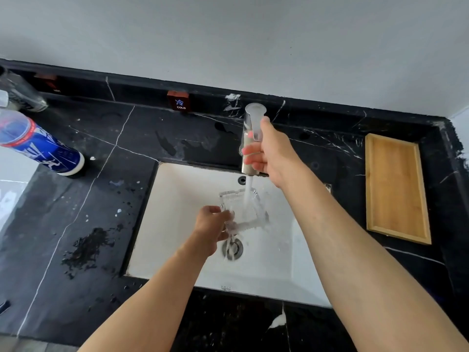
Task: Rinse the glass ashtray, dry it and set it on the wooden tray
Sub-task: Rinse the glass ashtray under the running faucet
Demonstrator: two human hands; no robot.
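Observation:
The clear square glass ashtray [250, 212] is held over the white sink [177, 199], under a stream of water [247, 194] running from the chrome tap [250, 130]. My left hand [212, 227] grips the ashtray by its near left corner. Water runs off it toward the drain [232, 248]. My right hand [269, 153] is wrapped around the tap's handle. The empty wooden tray [396, 186] lies on the black marble counter to the right of the sink.
A blue and white spray can [40, 146] lies on the counter at the left, a clear bottle [20, 92] behind it. Dark ash debris [88, 247] is scattered left of the sink. A "COLD" label [179, 101] sits on the back ledge.

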